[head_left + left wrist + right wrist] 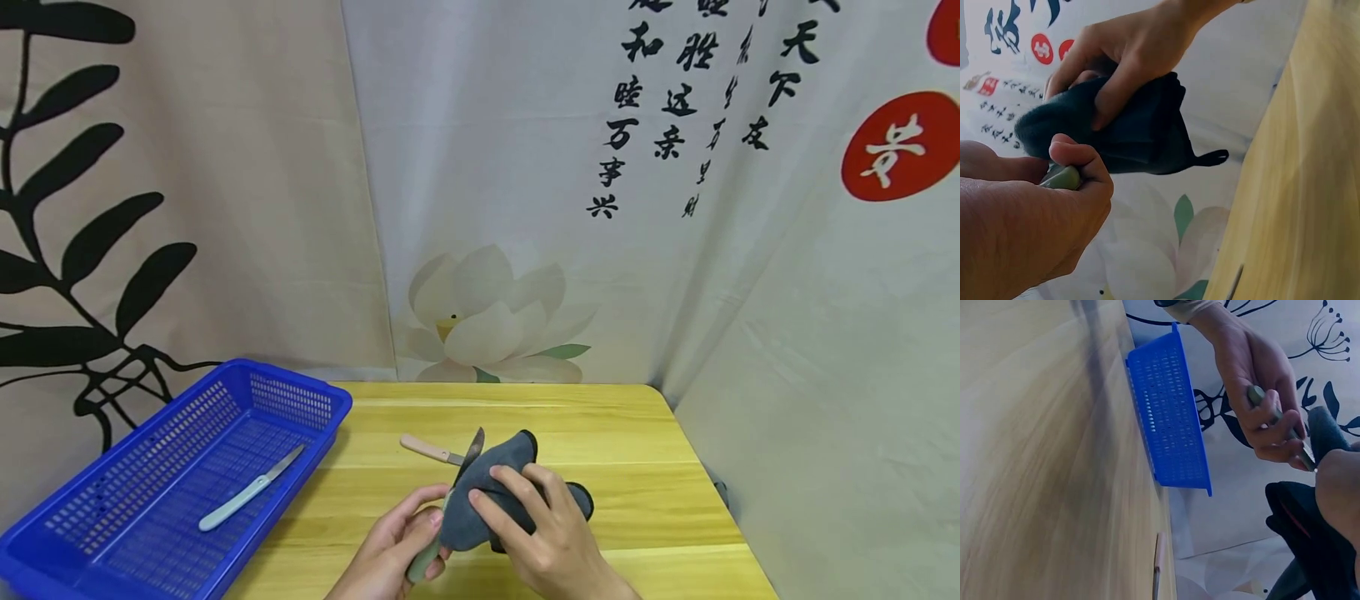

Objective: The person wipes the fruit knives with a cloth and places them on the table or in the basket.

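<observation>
My left hand point(401, 537) grips the green handle of a knife point(425, 560), its dark blade pointing up and away in the head view. A dark blue-grey cloth point(480, 492) lies over part of this knife beside the handle. With curled fingers my right hand point(551, 533) holds the bunched cloth from the right. The left wrist view shows the cloth's hanging loop point(1213, 157) and the butt of the green handle point(1065, 179) poking out of the left fist. Behind the raised blade, a knife with a pinkish handle point(426, 448) lies on the table.
A blue plastic basket point(247, 367) with mesh walls stands at the left of the wooden table point(637, 475). Inside it lies a knife with a pale blue-white handle point(236, 502). A printed curtain point(510, 167) hangs behind the table's back edge.
</observation>
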`<act>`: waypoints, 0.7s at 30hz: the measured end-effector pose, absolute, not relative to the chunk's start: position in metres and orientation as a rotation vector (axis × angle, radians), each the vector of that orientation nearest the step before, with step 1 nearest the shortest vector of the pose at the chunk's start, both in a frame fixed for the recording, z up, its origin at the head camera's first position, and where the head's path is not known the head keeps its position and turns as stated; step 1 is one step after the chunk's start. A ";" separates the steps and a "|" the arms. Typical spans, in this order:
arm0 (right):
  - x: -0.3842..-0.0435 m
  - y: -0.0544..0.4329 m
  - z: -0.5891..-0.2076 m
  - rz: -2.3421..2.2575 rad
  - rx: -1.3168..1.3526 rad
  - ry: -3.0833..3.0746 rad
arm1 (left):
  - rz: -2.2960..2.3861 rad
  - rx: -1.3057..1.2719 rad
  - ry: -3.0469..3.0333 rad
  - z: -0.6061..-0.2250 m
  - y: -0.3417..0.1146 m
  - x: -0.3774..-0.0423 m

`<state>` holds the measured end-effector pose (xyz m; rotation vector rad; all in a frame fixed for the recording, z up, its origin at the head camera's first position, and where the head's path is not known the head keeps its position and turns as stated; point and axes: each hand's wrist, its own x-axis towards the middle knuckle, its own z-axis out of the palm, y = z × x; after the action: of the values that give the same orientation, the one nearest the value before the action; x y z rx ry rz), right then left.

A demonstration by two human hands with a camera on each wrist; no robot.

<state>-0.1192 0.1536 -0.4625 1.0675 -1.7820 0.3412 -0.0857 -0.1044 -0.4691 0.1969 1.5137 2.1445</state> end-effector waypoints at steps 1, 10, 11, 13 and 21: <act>-0.119 0.152 -0.463 0.338 1.074 -1.787 | 2.140 0.209 1.514 -0.469 -0.104 -0.086; -0.119 0.150 -0.464 0.296 1.050 -1.831 | 2.121 0.225 1.531 -0.470 -0.105 -0.086; -0.120 0.151 -0.464 0.295 1.044 -1.837 | 2.124 0.226 1.525 -0.470 -0.106 -0.086; -0.120 0.151 -0.464 0.292 1.030 -1.848 | 2.128 0.236 1.513 -0.470 -0.107 -0.086; -0.126 0.155 -0.459 0.267 0.984 -1.852 | 2.127 0.261 1.501 -0.473 -0.107 -0.086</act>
<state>-0.1256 0.1555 -0.4591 0.9843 -1.8522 0.2669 -0.0861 -0.1072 -0.4734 0.2612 1.5007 2.1273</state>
